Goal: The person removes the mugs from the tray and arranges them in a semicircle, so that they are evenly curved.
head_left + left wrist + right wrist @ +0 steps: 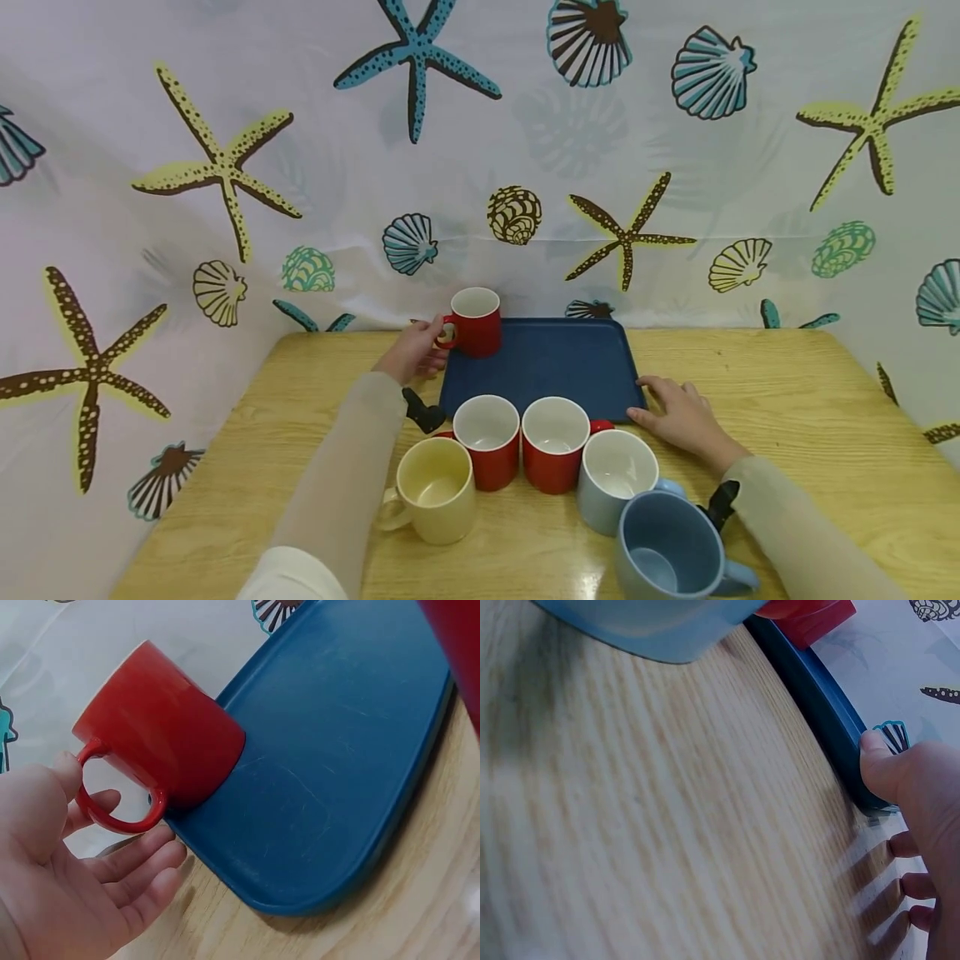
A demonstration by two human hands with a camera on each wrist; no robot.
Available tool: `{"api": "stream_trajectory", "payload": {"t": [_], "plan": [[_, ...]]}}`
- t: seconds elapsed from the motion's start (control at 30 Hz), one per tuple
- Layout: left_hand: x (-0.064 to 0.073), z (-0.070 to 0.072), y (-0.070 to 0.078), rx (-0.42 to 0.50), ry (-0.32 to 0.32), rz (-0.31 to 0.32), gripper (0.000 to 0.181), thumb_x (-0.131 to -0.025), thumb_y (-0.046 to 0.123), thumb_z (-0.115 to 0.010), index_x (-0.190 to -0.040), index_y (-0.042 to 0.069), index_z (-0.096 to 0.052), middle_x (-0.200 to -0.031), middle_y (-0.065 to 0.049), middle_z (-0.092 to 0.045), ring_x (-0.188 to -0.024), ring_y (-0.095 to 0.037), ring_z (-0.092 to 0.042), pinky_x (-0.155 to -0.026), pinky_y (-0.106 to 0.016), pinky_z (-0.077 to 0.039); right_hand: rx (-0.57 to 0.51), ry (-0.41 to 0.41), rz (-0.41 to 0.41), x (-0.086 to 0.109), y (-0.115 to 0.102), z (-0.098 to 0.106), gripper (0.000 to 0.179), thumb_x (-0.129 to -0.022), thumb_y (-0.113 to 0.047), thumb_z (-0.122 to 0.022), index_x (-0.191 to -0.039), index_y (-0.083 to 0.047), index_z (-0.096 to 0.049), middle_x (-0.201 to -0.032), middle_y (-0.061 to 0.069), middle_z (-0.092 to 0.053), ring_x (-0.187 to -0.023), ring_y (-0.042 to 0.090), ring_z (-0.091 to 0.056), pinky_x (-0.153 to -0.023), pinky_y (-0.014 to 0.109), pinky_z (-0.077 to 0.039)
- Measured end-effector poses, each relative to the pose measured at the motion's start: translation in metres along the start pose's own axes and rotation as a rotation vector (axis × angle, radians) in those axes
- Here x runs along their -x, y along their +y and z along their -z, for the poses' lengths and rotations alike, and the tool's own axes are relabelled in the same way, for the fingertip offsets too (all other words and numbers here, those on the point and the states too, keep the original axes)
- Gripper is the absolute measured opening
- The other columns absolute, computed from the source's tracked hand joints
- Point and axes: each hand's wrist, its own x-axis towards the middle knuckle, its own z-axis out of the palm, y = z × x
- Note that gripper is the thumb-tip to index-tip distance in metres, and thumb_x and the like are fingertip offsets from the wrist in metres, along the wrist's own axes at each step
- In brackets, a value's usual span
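Observation:
A red mug (480, 325) with a white inside stands upright on the back left corner of the blue tray (562, 367). My left hand (416, 348) is at its handle (124, 823), with the thumb and index finger pinching it and the other fingers loosely extended below. My right hand (686, 421) touches the tray's front right corner. Its thumb (879, 761) rests on the rim, and the other fingers are spread beside it, off the tray. Nothing is held in the right hand.
Before the tray stand two more red mugs (487, 442) (555, 446), a yellow mug (435, 492), a pale blue mug (615, 479) and a darker blue mug (667, 546). A patterned cloth (480, 167) hangs behind the wooden table (780, 392).

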Motion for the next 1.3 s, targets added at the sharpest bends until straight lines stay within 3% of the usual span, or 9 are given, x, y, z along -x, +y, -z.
{"api": "stream_trajectory", "payload": {"t": [0.27,0.43,0.67,0.83,0.97,1.13,1.3], "plan": [[-0.004,-0.002,0.004,-0.104,0.02,-0.055,0.056,-0.096,0.052,-0.034,-0.122,0.003,-0.044,-0.105,-0.02,-0.057,-0.081,-0.028,-0.06,-0.076,-0.037,-0.051,-0.009,0.002,0.003,0.0,0.0,-0.001,0.067,-0.086,-0.05,-0.059,-0.136,-0.009,-0.044,-0.138,0.02,-0.042,-0.112,0.041,-0.037,-0.088,0.059,-0.029],[0.0,-0.004,0.012,-0.11,0.026,-0.039,0.057,-0.097,0.051,-0.034,-0.123,0.001,-0.044,-0.106,-0.021,-0.057,-0.083,-0.03,-0.061,-0.078,-0.037,-0.051,-0.012,0.0,-0.006,0.002,0.001,-0.003,0.066,-0.086,-0.05,-0.059,-0.136,-0.009,-0.044,-0.139,0.019,-0.042,-0.113,0.04,-0.037,-0.089,0.059,-0.029],[0.006,-0.003,0.016,-0.114,0.051,-0.028,0.047,-0.097,0.049,-0.037,-0.107,0.004,-0.047,-0.109,-0.022,-0.057,-0.09,-0.033,-0.064,-0.078,-0.036,-0.051,-0.022,-0.007,-0.008,0.001,-0.001,-0.005,0.069,-0.085,-0.053,-0.058,-0.136,-0.009,-0.044,-0.14,0.019,-0.041,-0.112,0.039,-0.038,-0.088,0.057,-0.029],[0.008,-0.002,0.018,-0.105,0.041,-0.029,0.047,-0.096,0.05,-0.039,-0.106,0.004,-0.048,-0.11,-0.021,-0.058,-0.09,-0.034,-0.063,-0.078,-0.035,-0.051,-0.017,0.011,-0.006,0.002,0.001,-0.005,0.068,-0.085,-0.054,-0.058,-0.136,-0.009,-0.044,-0.139,0.019,-0.041,-0.112,0.039,-0.038,-0.088,0.057,-0.03],[0.011,-0.002,0.018,-0.105,0.026,-0.035,0.049,-0.096,0.05,-0.04,-0.108,0.003,-0.049,-0.107,-0.019,-0.059,-0.086,-0.031,-0.064,-0.076,-0.034,-0.051,-0.02,0.012,-0.012,0.002,0.002,-0.007,0.067,-0.086,-0.052,-0.058,-0.136,-0.01,-0.044,-0.139,0.019,-0.041,-0.112,0.039,-0.038,-0.088,0.057,-0.029],[0.015,0.001,0.012,-0.1,-0.01,-0.074,0.053,-0.094,0.054,-0.041,-0.102,0.002,-0.049,-0.097,-0.018,-0.062,-0.073,-0.025,-0.065,-0.065,-0.03,-0.052,-0.019,0.003,-0.011,0.001,0.002,-0.007,0.068,-0.086,-0.052,-0.058,-0.136,-0.01,-0.043,-0.139,0.019,-0.041,-0.111,0.038,-0.038,-0.088,0.056,-0.03],[0.018,0.002,0.008,-0.08,-0.014,-0.079,0.054,-0.093,0.055,-0.042,-0.104,0.003,-0.05,-0.102,-0.019,-0.063,-0.077,-0.025,-0.065,-0.072,-0.032,-0.052,-0.011,0.019,0.007,-0.001,0.003,-0.004,0.067,-0.086,-0.052,-0.058,-0.136,-0.009,-0.044,-0.139,0.019,-0.042,-0.111,0.04,-0.038,-0.088,0.058,-0.029]]}}
